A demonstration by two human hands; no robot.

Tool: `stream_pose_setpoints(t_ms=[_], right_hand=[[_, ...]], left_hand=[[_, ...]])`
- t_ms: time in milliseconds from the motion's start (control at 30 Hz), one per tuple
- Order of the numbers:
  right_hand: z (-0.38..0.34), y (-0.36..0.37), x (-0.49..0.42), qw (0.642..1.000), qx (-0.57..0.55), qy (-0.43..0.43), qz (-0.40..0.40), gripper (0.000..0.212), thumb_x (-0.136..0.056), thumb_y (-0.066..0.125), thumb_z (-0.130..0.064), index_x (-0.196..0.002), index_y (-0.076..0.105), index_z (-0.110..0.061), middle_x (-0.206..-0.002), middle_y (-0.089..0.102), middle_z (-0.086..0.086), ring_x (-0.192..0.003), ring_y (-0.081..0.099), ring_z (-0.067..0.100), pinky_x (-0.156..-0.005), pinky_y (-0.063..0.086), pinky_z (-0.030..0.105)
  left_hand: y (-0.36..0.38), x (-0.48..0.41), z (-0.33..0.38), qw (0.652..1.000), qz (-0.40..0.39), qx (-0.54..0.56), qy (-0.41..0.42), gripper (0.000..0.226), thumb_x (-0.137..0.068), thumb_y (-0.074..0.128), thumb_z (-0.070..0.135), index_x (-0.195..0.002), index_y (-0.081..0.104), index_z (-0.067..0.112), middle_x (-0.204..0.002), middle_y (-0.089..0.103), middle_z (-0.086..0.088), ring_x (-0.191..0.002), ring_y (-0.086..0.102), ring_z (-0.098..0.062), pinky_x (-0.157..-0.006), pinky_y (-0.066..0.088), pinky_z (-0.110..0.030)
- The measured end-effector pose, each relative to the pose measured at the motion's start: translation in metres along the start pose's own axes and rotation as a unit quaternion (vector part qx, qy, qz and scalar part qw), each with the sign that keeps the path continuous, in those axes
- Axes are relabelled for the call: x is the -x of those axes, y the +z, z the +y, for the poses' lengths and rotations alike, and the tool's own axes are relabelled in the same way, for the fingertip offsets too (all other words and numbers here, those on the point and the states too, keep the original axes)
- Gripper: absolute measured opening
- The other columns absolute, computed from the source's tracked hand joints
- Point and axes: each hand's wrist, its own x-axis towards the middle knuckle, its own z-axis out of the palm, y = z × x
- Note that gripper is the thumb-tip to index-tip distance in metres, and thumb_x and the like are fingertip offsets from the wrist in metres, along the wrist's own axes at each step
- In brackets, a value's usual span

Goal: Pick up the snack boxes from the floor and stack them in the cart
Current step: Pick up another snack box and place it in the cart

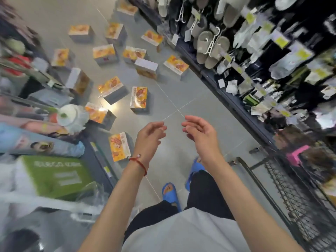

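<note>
Several orange-and-yellow snack boxes lie scattered on the grey tiled floor ahead of me. The nearest box [119, 146] lies just left of my left hand [150, 136]; another [139, 99] stands further ahead. My left hand, with a red string on the wrist, hangs in the air with fingers loosely curled and holds nothing. My right hand [198, 130] is beside it, also relaxed and empty. The black wire cart [283, 193] stands at my lower right, its rim next to my right forearm.
A shelf rack [236, 51] of hanging slippers and socks runs along the right side. Shelves with packaged goods and a green box [52, 175] line the left. My feet in blue sandals [170, 192] stand on the floor below my hands.
</note>
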Motion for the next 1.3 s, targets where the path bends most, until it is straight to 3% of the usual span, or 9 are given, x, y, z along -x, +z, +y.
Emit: stream_pose_setpoints(t_ms=[200,300,667,800,900,1000,1167,1300], right_hand=[[-0.021,0.032,-0.095,0.997,0.049,0.032,-0.057,0.029,-0.097,0.058,0.000,-0.113,0.070,-0.021,-0.107,0.076,0.001,-0.099,0.069,0.013,-0.085,0.051,0.022],[-0.041,0.045,-0.150,0.993,0.080,0.041,-0.081,0.028,-0.098,0.059,-0.003,-0.115,0.070,-0.023,-0.109,0.076,0.000,-0.105,0.070,0.015,-0.090,0.053,0.025],[-0.097,0.097,-0.311,0.965,0.164,0.069,-0.190,0.028,-0.097,0.059,-0.001,-0.117,0.070,-0.018,-0.106,0.077,0.000,-0.097,0.069,0.007,-0.083,0.051,0.021],[-0.103,0.133,-0.356,0.955,0.187,0.077,-0.219,0.027,-0.097,0.059,-0.001,-0.116,0.070,-0.017,-0.107,0.077,0.003,-0.097,0.069,0.009,-0.081,0.051,0.017],[-0.105,0.168,-0.392,0.949,0.196,0.086,-0.230,0.028,-0.098,0.058,0.000,-0.117,0.070,-0.016,-0.105,0.077,0.001,-0.094,0.069,0.007,-0.073,0.051,0.012],[-0.106,0.205,-0.427,0.946,0.209,0.092,-0.231,0.029,-0.097,0.059,0.000,-0.115,0.070,-0.020,-0.101,0.077,-0.004,-0.095,0.070,0.008,-0.077,0.051,0.017],[-0.113,0.259,-0.469,0.929,0.248,0.094,-0.260,0.029,-0.099,0.058,-0.001,-0.111,0.070,-0.025,-0.105,0.076,-0.002,-0.103,0.071,0.014,-0.083,0.053,0.020],[-0.107,0.291,-0.506,0.921,0.270,0.107,-0.261,0.030,-0.099,0.058,-0.001,-0.110,0.070,-0.026,-0.104,0.076,-0.002,-0.102,0.070,0.014,-0.084,0.054,0.022]], left_hand=[[-0.012,-0.083,0.029,0.998,0.061,0.020,-0.020,0.020,-0.101,0.054,0.015,-0.115,0.067,0.023,-0.113,0.072,0.004,-0.106,0.069,-0.017,-0.086,0.050,-0.029],[-0.010,-0.124,0.051,0.995,0.093,0.032,-0.032,0.021,-0.101,0.053,0.016,-0.117,0.067,0.021,-0.114,0.072,0.003,-0.105,0.069,-0.016,-0.088,0.051,-0.030],[-0.014,-0.226,0.115,0.970,0.197,0.122,-0.081,0.020,-0.102,0.053,0.015,-0.113,0.067,0.024,-0.114,0.073,0.004,-0.103,0.070,-0.014,-0.092,0.051,-0.033],[-0.035,-0.267,0.128,0.956,0.225,0.163,-0.093,0.021,-0.102,0.052,0.010,-0.116,0.066,0.016,-0.109,0.073,0.001,-0.088,0.069,-0.011,-0.075,0.054,-0.018],[-0.055,-0.305,0.131,0.949,0.233,0.184,-0.104,0.019,-0.102,0.053,0.010,-0.110,0.067,0.019,-0.106,0.074,0.002,-0.083,0.069,-0.008,-0.073,0.053,-0.018],[-0.079,-0.347,0.138,0.945,0.236,0.195,-0.116,0.016,-0.101,0.054,0.012,-0.108,0.066,0.020,-0.111,0.073,-0.004,-0.087,0.068,-0.013,-0.075,0.052,-0.021],[-0.114,-0.404,0.148,0.931,0.251,0.219,-0.148,0.020,-0.100,0.057,0.011,-0.117,0.067,0.011,-0.119,0.071,-0.008,-0.084,0.067,-0.009,-0.064,0.052,-0.008],[-0.133,-0.443,0.144,0.923,0.249,0.231,-0.181,0.022,-0.100,0.059,0.014,-0.120,0.067,0.012,-0.122,0.070,-0.007,-0.090,0.067,-0.010,-0.066,0.048,-0.012]])
